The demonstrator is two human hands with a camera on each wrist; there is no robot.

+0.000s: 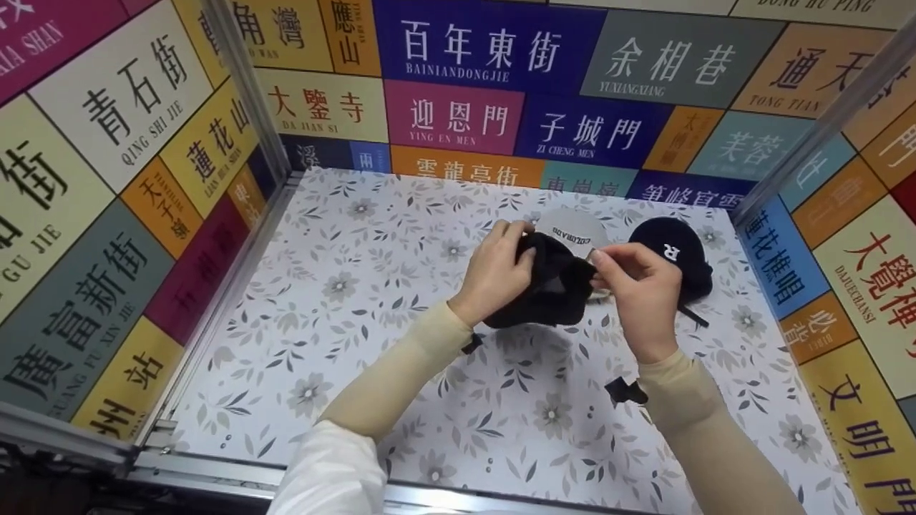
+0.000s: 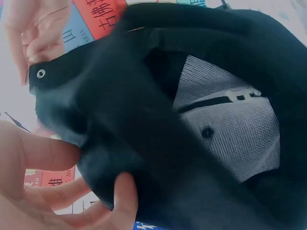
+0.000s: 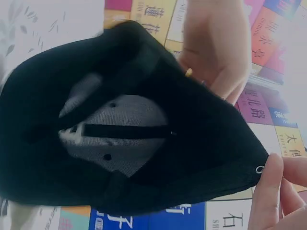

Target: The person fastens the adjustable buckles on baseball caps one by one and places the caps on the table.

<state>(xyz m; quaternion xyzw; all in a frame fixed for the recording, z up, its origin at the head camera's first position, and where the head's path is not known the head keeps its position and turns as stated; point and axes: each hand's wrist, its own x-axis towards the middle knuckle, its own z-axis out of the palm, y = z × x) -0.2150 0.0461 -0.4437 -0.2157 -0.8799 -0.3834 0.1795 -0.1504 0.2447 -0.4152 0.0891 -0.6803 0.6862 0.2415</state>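
A black cap (image 1: 547,304) is held up over the table between both hands, its hollow inside showing in the wrist views. Pale mesh lining (image 2: 235,129) fills part of the crown. My left hand (image 1: 499,265) grips the cap from the left, thumb and fingers on its fabric. On the other side, my right hand (image 1: 644,286) pinches an outstretched corner of the cap between thumb and finger. Right beside that pinch sits a small metal eyelet (image 3: 259,169).
Behind the held cap lies a light grey cap (image 1: 572,223) lettered COLORADO, partly hidden. A dark cap (image 1: 669,247) with a white R stands to its right. Floral cloth covers the table (image 1: 343,343), and sign-printed panels (image 1: 458,118) wall three sides.
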